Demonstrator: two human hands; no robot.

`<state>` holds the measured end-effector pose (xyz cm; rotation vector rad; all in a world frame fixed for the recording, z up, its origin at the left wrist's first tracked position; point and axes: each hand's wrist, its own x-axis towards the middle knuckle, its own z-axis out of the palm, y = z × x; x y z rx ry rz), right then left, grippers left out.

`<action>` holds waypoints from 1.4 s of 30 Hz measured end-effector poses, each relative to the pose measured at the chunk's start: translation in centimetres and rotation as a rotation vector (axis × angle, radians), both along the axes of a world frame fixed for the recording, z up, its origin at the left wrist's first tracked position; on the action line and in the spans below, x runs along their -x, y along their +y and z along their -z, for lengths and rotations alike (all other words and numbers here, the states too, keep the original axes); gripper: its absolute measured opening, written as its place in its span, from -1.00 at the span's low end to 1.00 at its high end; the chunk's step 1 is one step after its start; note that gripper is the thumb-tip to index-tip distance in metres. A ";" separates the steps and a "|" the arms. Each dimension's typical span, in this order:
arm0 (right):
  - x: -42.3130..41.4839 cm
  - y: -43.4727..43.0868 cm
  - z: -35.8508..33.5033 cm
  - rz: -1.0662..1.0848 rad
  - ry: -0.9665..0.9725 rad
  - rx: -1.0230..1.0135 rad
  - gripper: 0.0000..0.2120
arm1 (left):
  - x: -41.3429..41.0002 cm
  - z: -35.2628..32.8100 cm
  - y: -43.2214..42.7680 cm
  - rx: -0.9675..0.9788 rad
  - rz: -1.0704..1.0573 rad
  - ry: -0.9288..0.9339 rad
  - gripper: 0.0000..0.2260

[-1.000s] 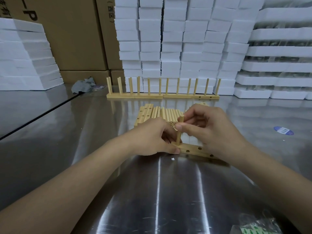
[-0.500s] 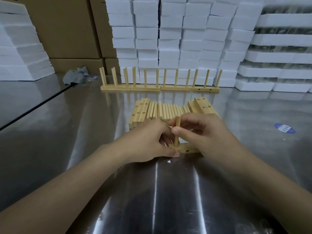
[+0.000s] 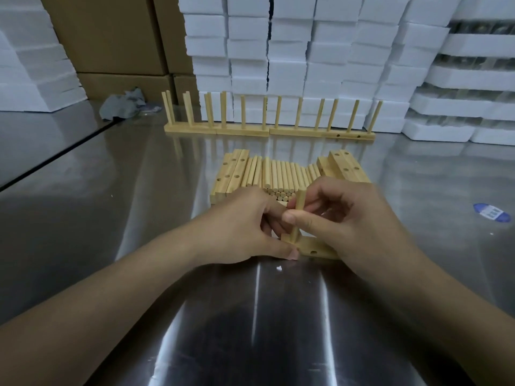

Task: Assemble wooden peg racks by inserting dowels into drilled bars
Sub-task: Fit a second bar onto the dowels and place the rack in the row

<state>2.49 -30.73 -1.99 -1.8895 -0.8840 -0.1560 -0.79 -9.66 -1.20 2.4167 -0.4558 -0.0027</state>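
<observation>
In the middle of the frame the right hand (image 3: pixel 348 218) pinches a dowel (image 3: pixel 299 207) standing in the end hole of the drilled bar (image 3: pixel 315 247). The left hand (image 3: pixel 237 227) grips that bar. If the dowel leans it may jam, or the bar may slide on the shiny table (image 3: pixel 250 316).

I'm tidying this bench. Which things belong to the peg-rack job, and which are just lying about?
Job: dowel pinched by right hand; drilled bar held by left hand; loose dowels; spare bars; finished racks.
Lying about: grey rag; blue sticker; foam blocks; cardboard boxes.
</observation>
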 end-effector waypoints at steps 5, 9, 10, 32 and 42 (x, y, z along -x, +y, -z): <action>0.0 -0.1 0.2 -0.043 0.031 0.042 -0.92 | -0.3 0.5 0.2 0.075 0.053 0.013 -0.81; 0.3 -0.1 -0.1 -0.084 0.100 0.018 -0.88 | -0.7 0.8 0.3 0.138 0.090 0.059 -0.84; 0.2 -0.1 -0.2 -0.086 0.108 0.016 -0.88 | -0.9 0.8 0.3 0.147 0.091 0.071 -0.83; -1.0 -0.4 0.0 -0.034 -0.067 -0.015 -0.86 | -1.2 0.8 0.0 0.120 0.038 0.054 -0.79; 0.0 -1.5 -3.3 0.044 -0.040 -0.423 -0.86 | -0.2 -0.6 -0.1 0.753 0.071 0.096 -0.89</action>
